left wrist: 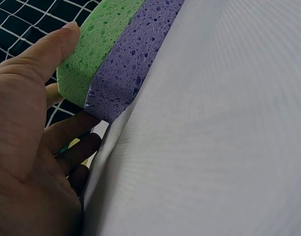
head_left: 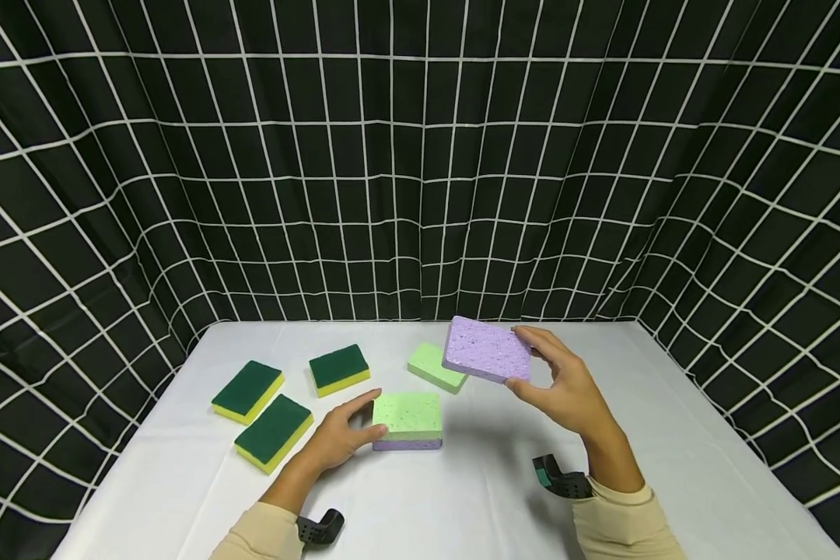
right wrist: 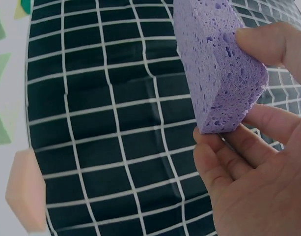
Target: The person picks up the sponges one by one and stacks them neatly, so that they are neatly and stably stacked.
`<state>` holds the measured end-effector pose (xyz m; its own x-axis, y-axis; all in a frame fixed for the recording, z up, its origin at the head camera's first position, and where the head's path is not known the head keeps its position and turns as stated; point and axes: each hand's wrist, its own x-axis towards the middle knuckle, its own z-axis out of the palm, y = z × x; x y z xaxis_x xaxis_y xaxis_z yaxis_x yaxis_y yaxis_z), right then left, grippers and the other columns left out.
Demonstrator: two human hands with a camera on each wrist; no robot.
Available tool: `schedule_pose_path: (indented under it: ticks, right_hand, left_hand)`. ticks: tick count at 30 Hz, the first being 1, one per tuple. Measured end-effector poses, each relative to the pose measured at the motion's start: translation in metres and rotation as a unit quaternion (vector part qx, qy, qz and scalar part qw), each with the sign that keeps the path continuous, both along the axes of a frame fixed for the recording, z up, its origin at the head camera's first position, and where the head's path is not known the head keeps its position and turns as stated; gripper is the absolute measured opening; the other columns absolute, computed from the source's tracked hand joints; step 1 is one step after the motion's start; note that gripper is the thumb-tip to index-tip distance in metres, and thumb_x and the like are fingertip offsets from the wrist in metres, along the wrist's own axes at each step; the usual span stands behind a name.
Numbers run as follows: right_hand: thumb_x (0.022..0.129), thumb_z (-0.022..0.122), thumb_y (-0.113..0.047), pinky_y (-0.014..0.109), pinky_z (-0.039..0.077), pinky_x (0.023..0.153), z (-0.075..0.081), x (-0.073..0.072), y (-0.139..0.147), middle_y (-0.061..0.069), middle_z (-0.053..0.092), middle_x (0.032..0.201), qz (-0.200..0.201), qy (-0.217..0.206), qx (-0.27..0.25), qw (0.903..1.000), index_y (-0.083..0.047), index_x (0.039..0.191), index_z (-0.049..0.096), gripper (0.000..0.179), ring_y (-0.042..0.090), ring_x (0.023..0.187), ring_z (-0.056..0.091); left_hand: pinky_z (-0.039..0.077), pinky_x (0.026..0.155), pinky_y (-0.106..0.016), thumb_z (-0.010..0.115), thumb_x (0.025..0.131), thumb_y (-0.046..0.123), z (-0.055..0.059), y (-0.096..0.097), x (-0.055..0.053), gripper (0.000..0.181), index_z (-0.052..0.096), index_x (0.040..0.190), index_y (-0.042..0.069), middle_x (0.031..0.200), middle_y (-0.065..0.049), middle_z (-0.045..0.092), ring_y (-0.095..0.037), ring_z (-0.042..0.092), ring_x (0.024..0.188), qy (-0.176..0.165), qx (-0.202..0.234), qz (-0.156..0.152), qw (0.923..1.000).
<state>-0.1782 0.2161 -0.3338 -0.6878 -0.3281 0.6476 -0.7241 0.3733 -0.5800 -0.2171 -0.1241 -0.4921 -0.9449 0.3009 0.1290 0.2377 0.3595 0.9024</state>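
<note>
A light green sponge (head_left: 407, 414) lies flat on top of a purple sponge (head_left: 407, 445), stacked on the white table. My left hand (head_left: 339, 432) is at the stack's left end, thumb and forefinger pinching the green sponge at its near and far edges. In the left wrist view, the thumb rests on the green sponge (left wrist: 94, 49) and the other fingers are partly behind the stack. Above the table to the right, my right hand (head_left: 563, 381) grips a second purple sponge (head_left: 486, 350) by its right end, tilted. The right wrist view shows this purple sponge (right wrist: 214, 69) between thumb and fingers.
Several yellow sponges with dark green scouring tops, one of them a scourer sponge (head_left: 339, 367), lie on the left. Another green sponge (head_left: 434, 367) lies behind the stack, partly covered by the raised purple one. A peach-coloured block (right wrist: 25, 191) shows in the right wrist view. Black gridded curtains (head_left: 420, 155) surround the table.
</note>
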Motion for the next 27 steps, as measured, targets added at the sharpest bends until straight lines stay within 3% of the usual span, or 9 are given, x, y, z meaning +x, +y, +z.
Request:
schedule_pose_path:
  ticks: [9, 17, 21, 27]
  right_hand:
    - [0.069, 0.074, 0.019, 0.024, 0.043, 0.087, -0.002, -0.003, -0.020, 0.022, 0.051, 0.130, 0.044, -0.006, -0.012, 0.9989, 0.016, 0.131, 0.048, 0.067, 0.034, 0.102, 0.050]
    - [0.067, 0.076, 0.016, 0.025, 0.039, 0.099, -0.007, -0.007, -0.041, 0.026, 0.050, 0.129, 0.053, 0.000, -0.006, 0.9986, 0.016, 0.126, 0.052, 0.064, 0.042, 0.120, 0.044]
    - [0.066, 0.076, 0.018, 0.034, 0.046, 0.095, -0.011, -0.010, -0.051, 0.028, 0.051, 0.122, 0.070, -0.008, -0.013, 0.9974, 0.020, 0.124, 0.051, 0.063, 0.041, 0.113, 0.047]
    - [0.067, 0.076, 0.014, 0.042, 0.047, 0.091, -0.021, -0.014, -0.062, 0.027, 0.055, 0.121, 0.069, -0.014, 0.006, 0.9975, 0.020, 0.124, 0.051, 0.063, 0.040, 0.108, 0.053]
  left_hand:
    - [0.022, 0.110, -0.051, 0.076, 0.084, 0.037, -0.002, 0.002, 0.000, 0.071, 0.048, 0.144, 0.014, 0.137, -0.008, 0.052, -0.029, 0.036, 0.134, -0.001, 0.002, 0.000, 1.0000]
    - [0.025, 0.110, -0.047, 0.076, 0.083, 0.037, -0.001, 0.001, 0.000, 0.070, 0.048, 0.144, 0.017, 0.137, -0.010, 0.053, -0.028, 0.040, 0.132, 0.000, -0.002, 0.004, 1.0000]
    - [0.025, 0.110, -0.047, 0.076, 0.083, 0.038, -0.001, 0.001, 0.000, 0.071, 0.047, 0.144, 0.016, 0.137, -0.011, 0.053, -0.030, 0.039, 0.133, -0.005, 0.000, 0.000, 1.0000]
    - [0.026, 0.110, -0.046, 0.075, 0.084, 0.037, -0.001, 0.000, -0.001, 0.070, 0.047, 0.144, 0.016, 0.137, -0.010, 0.052, -0.029, 0.039, 0.133, 0.000, -0.001, -0.002, 1.0000]
